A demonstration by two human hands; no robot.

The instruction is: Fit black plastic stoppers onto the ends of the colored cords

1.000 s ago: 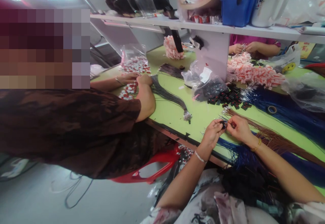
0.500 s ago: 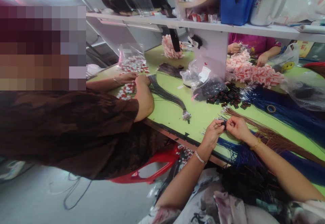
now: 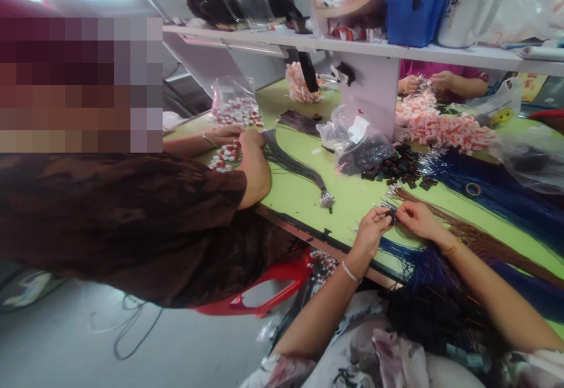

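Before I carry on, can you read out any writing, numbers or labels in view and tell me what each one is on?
"13" with a partly hidden "4" beneath it: dark digits on the tall white cylindrical container on the shelf.
White paper label on the clear plastic bag of small black parts: print too small to read.
Yellow printed sheet at far right: blurred, unreadable.

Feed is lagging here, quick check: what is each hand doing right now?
Left hand: closed, pinching a small black clip.
Right hand: closed, pinching the same clip from the other side.
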